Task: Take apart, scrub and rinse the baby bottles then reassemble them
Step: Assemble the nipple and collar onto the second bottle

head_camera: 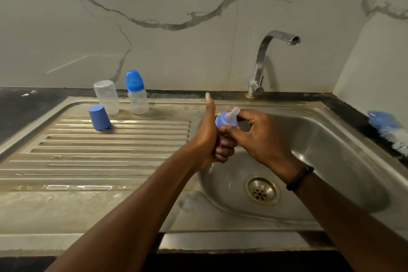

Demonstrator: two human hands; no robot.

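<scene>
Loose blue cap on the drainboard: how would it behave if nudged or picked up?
The blue cap is probably light: small, hollow-looking plastic. It already leans on the ribbed drainboard, so a nudge would likely tip it and let it roll. The drainboard looks wet, so the cap may be slippery.

blue cap (99, 117), blue-topped clear bottle (136, 93), grey-veined white wall (176, 6).

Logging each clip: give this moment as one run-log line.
stage: collar work over sink | left hand: grips bottle, mostly hidden | right hand: holds blue collar with teat | drainboard: capped bottle
</scene>
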